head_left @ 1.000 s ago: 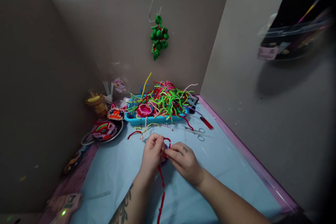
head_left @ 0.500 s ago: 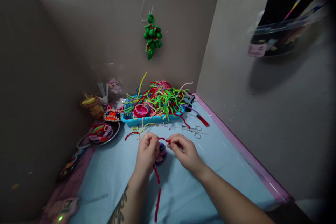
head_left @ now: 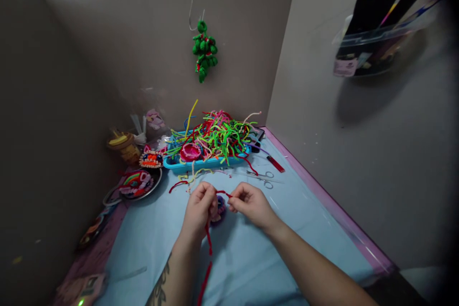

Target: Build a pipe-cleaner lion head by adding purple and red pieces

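Between my two hands runs a red pipe cleaner [head_left: 223,192], its short upper stretch arched from one set of fingers to the other. My left hand [head_left: 201,205] is closed in a pinch on it, and a long tail hangs below that palm toward the front of the table. The fingers of my right hand [head_left: 249,203] pinch the other end. Partly hidden behind my left fingers, a small round purple piece [head_left: 219,210] with pink parts lies on the blue cloth [head_left: 287,244].
A blue tray [head_left: 186,167] heaped with coloured pipe cleaners stands at the back. Scissors [head_left: 267,179] and a red-handled item [head_left: 276,163] lie right of centre. At left are a round dish [head_left: 156,182] with fuzzy pieces and a brown pot [head_left: 127,148]. Grey panels enclose the table.
My right fingers have closed over the red end that stuck out before. The hanging red tail has swung a little to the left. The whole view has shifted slightly.
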`<state>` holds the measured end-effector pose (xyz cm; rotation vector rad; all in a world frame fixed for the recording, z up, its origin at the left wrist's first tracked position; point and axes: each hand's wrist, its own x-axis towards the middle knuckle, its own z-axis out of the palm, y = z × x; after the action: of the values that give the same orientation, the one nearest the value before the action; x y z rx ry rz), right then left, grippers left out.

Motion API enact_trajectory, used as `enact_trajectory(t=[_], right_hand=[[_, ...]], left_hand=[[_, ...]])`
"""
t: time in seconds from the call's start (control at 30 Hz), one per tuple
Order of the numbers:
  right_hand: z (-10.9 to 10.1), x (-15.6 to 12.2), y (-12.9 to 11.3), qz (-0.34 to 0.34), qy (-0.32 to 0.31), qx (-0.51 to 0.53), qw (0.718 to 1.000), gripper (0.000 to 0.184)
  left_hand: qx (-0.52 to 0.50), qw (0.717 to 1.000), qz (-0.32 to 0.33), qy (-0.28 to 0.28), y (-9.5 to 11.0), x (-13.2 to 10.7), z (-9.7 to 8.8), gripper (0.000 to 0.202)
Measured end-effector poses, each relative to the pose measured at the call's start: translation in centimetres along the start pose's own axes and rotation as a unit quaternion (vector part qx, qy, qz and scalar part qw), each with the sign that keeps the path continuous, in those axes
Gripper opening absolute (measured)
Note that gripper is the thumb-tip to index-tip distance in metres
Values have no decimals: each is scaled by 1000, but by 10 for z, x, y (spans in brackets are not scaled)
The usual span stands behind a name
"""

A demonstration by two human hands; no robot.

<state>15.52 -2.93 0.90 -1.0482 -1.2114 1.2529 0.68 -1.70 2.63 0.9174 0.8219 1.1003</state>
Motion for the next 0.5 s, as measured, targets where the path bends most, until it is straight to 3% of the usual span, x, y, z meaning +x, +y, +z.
enact_trajectory(t=[0.17, 0.27, 0.4, 0.5], right_hand=[[2, 0, 1, -6, 2, 54, 999, 24], [0, 0, 3, -39, 25, 58, 997, 22], [-3, -3, 3, -85, 2, -15, 996, 13], [-5, -4, 3, -96, -31, -39, 994, 10]], left_hand=[[-63, 995, -69, -35, 2, 2, -1, 46], [-49, 997, -54, -23, 3, 1, -2, 43], [89, 996, 10, -1, 4, -2, -5, 40], [238, 968, 81, 24, 6, -2, -5, 30]])
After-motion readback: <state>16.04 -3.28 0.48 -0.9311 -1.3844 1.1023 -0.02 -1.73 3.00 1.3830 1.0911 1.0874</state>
